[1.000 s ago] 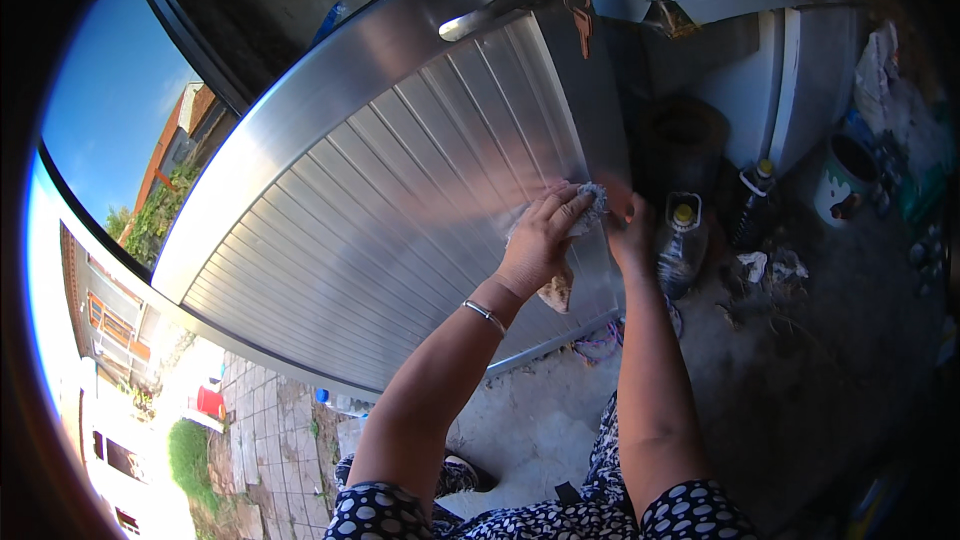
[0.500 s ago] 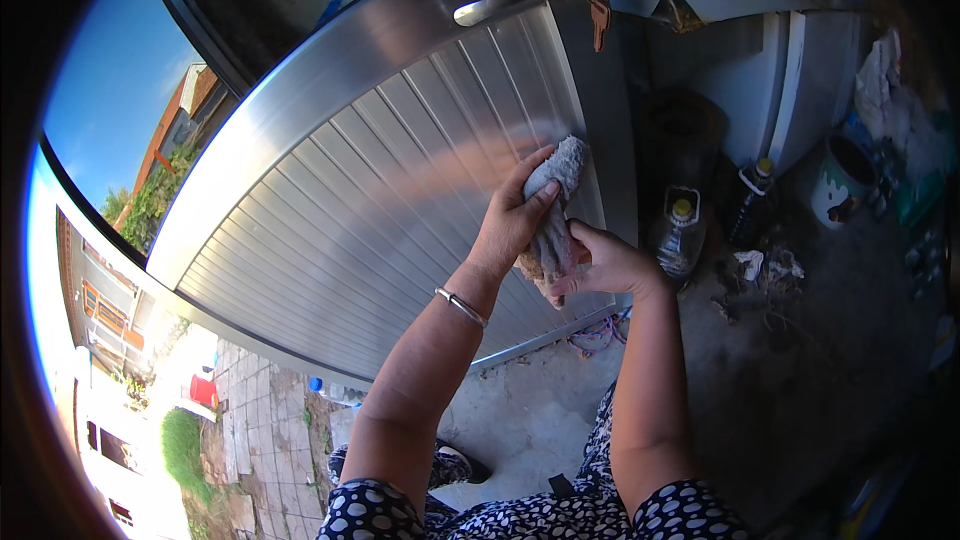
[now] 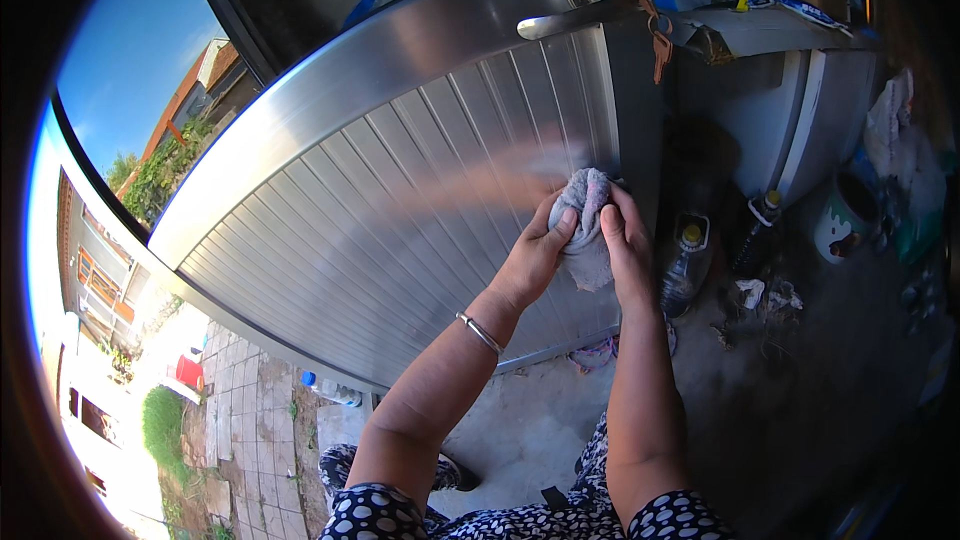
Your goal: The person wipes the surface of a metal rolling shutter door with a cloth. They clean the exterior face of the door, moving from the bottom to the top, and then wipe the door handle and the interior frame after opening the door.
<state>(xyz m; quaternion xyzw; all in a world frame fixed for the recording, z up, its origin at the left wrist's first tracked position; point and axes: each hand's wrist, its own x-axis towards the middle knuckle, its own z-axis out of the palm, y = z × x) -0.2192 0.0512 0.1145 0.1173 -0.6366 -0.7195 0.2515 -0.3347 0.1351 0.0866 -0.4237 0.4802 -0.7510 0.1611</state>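
Sunlit concrete floor (image 3: 520, 430) is running under a ribbed, brushed-metal door (image 3: 400, 210), and the person is standing close against it. Both hands are closing on a crumpled grey rag (image 3: 588, 230): the left hand (image 3: 535, 255) is wrapping it from the left with the thumb pressed over the front, and the right hand (image 3: 625, 250) is clamping it from the right, fingers curled behind. Neither grip is open; the two are pinching the same cloth between them. The rag is sitting upright, its long axis running roughly up and down, its top bunched and touching the door near the right edge of the ribbed panel. It is looking soft, worn and limp, against the hard, shiny, vertically grooved metal. A thin bangle (image 3: 480, 332) is circling the left wrist. Higher up, well apart from the hands, a lever handle (image 3: 560, 20) is sticking out. Plastic bottles (image 3: 685, 265) are standing on the floor just right of the right hand.
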